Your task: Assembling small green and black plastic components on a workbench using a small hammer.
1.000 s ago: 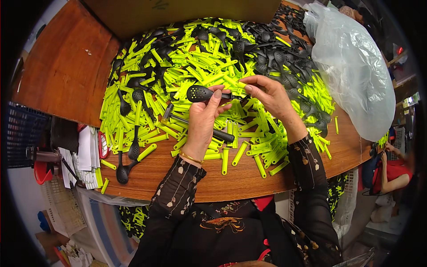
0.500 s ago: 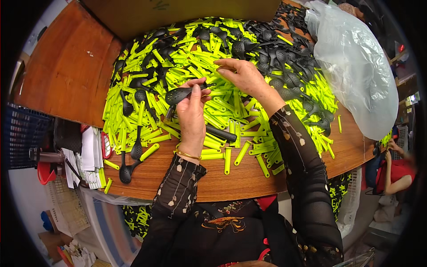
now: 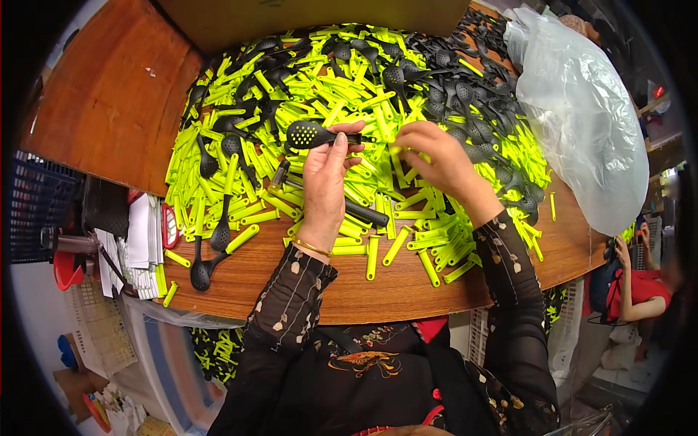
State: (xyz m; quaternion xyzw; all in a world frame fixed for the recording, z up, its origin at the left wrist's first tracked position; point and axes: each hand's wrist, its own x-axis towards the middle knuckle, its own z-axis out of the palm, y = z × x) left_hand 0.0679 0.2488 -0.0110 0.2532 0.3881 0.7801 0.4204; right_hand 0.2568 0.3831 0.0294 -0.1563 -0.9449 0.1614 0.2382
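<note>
My left hand (image 3: 325, 185) holds a black slotted spoon head (image 3: 309, 135) between thumb and fingers, its perforated bowl pointing left and its short shank to the right. My right hand (image 3: 440, 161) is just right of it, fingers curled together at a lime-green handle (image 3: 398, 163); the grip is partly hidden by the fingers. Beneath both hands spreads a heap of lime-green handles (image 3: 349, 94). Under my left wrist lies a tool with a thick black grip (image 3: 366, 214) and a metal end, resembling a hammer. Spoons with handles fitted, such as one black-and-green spoon (image 3: 221, 231), lie at the left.
More black spoon heads (image 3: 469, 94) are piled at the back right beside a large clear plastic bag (image 3: 574, 109). A cardboard sheet (image 3: 313, 18) and a wooden board (image 3: 109, 94) border the heap. Papers (image 3: 145, 236) lie left. Another person in red (image 3: 647, 291) is at far right.
My right hand has drawn back to the right and down from over the heap, its fingers now curled. My left hand has shifted slightly right and up, turning the spoon head's holes into view.
</note>
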